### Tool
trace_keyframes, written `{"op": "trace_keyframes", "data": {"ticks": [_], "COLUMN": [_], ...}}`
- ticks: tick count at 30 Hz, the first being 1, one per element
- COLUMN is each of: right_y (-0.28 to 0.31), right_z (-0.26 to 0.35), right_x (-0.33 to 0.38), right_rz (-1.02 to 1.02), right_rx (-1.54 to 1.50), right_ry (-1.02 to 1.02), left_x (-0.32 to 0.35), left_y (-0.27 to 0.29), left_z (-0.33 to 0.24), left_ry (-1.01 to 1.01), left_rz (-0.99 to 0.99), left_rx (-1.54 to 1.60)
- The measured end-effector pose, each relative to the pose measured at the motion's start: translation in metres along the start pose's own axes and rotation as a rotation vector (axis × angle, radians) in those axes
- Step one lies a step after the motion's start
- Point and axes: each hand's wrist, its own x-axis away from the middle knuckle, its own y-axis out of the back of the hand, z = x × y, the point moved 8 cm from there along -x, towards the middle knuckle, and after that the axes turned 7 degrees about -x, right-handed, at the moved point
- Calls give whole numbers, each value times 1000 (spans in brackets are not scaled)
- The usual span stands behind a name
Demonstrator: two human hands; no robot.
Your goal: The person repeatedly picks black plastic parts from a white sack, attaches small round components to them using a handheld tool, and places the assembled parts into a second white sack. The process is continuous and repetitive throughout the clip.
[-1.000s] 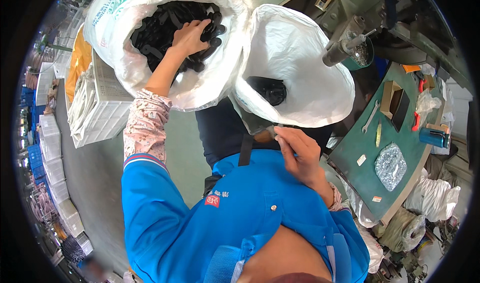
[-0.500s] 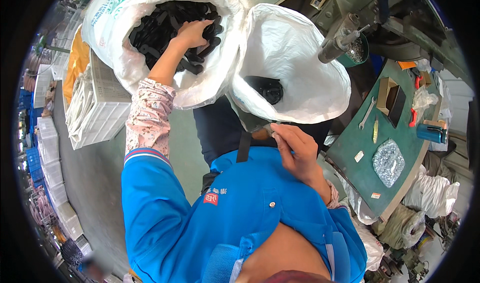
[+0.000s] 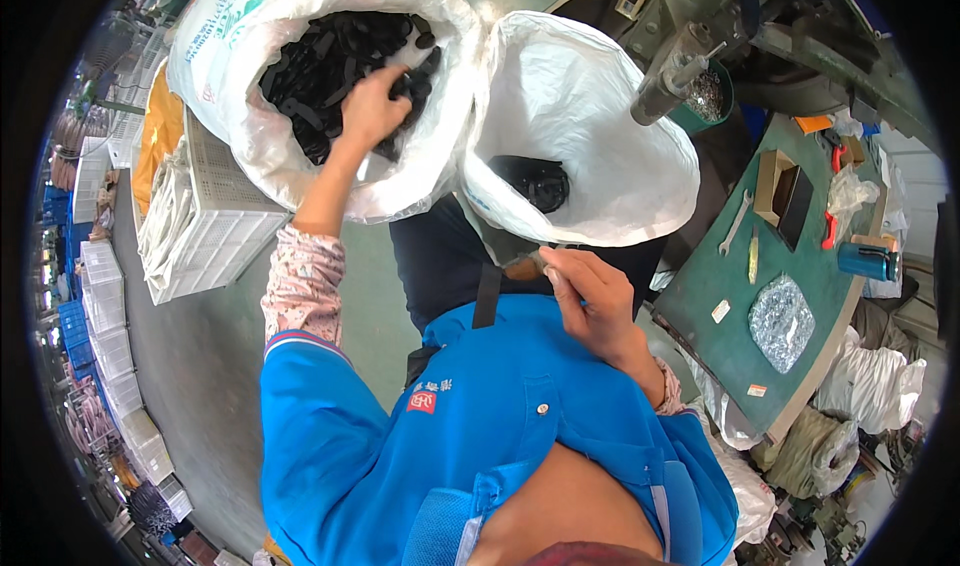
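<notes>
My left hand (image 3: 375, 106) reaches into a large white sack (image 3: 250, 136) filled with black plastic parts (image 3: 320, 61). Its fingers are dug in and closed among the parts. Beside it on the right stands a second white sack (image 3: 600, 126), open, with a small heap of black parts (image 3: 535, 181) at its bottom. My right hand (image 3: 590, 301) is close to my chest at that sack's lower rim, with the fingers curled and pinching the rim. My blue jacket fills the lower middle of the view.
A green worktable (image 3: 720, 336) on the right carries a wrench (image 3: 735, 223), a shiny bag of small metal pieces (image 3: 782, 318), a blue canister (image 3: 868, 262) and a box. A machine (image 3: 690, 46) stands at the top right. White crates (image 3: 205, 236) sit at the left.
My left hand has shifted a little toward me inside the full sack, still among the black parts. My right hand stays at the second sack's rim.
</notes>
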Motion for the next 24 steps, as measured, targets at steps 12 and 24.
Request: {"op": "trace_keyframes", "data": {"ticks": [12,24], "right_y": [-10,-2], "right_z": [3,-1], "right_x": [-8,3], "right_rz": [69,20], "right_rx": [-10,0], "right_ry": [24,17], "left_x": [1,56], "left_y": [-28,-4], "left_z": [-17,-39], "left_ry": [-39,-110], "left_rz": [251,152], "left_rx": [-130,4]}}
